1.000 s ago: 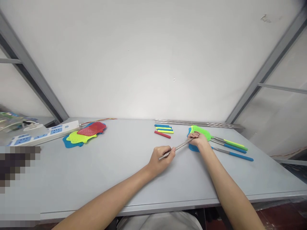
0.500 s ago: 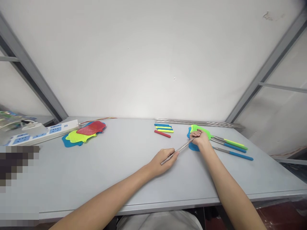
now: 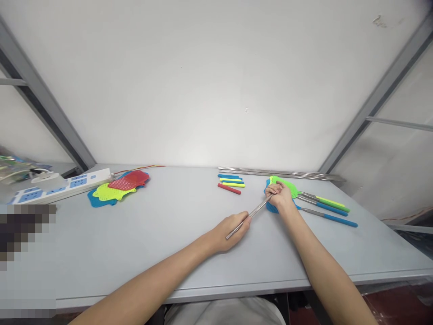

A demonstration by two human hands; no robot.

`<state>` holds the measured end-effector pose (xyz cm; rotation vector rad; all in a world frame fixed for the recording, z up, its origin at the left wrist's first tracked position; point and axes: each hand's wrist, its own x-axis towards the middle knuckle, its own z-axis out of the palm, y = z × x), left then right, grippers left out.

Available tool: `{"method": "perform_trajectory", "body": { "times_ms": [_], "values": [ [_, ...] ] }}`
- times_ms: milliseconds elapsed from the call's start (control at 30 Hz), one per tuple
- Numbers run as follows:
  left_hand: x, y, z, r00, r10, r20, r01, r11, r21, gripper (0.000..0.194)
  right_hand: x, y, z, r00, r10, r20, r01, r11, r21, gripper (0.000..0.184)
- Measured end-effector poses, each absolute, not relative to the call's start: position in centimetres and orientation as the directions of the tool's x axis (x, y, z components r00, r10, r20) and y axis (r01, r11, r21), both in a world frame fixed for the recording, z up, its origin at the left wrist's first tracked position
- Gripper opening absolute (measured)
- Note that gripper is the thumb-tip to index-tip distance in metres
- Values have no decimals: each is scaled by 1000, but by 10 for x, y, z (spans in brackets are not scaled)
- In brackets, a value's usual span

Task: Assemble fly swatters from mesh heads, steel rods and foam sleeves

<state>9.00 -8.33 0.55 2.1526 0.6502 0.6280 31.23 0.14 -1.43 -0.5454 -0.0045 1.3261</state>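
My left hand (image 3: 233, 230) is closed around the near part of a thin metal rod (image 3: 259, 208), whose end sticks out over the palm. The rod slants up to the right, where my right hand (image 3: 280, 195) is closed on its far end; the fingers hide that tip. Behind and beneath my right hand lie several fly swatters with green and blue perforated heads, among them a green swatter head (image 3: 287, 186) and a blue swatter head (image 3: 272, 207), partly covered by the hand. Their metal shafts run right to coloured grips, such as a blue grip (image 3: 340, 220).
Loose coloured handle grips, a red one (image 3: 229, 189) in front, lie mid-table. Long metal rods (image 3: 280, 173) stretch along the wall. At left are loose swatter heads, a red one (image 3: 130, 180) on top, beside a white power strip (image 3: 98, 176). The grey table (image 3: 162, 253) has a front edge.
My left hand has shifted slightly right and down along with the near end of the rod. My right hand stays at about the same place, its fingers moving a little around the far end.
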Motion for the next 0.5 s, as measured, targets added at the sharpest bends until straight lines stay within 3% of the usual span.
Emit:
{"method": "perform_trajectory", "body": {
  "times_ms": [500],
  "values": [
    [89, -83, 7, 738, 647, 189, 249, -522, 815, 34, 300, -4, -10, 246, 939, -239, -930, 159, -331, 24]
  ]
}}
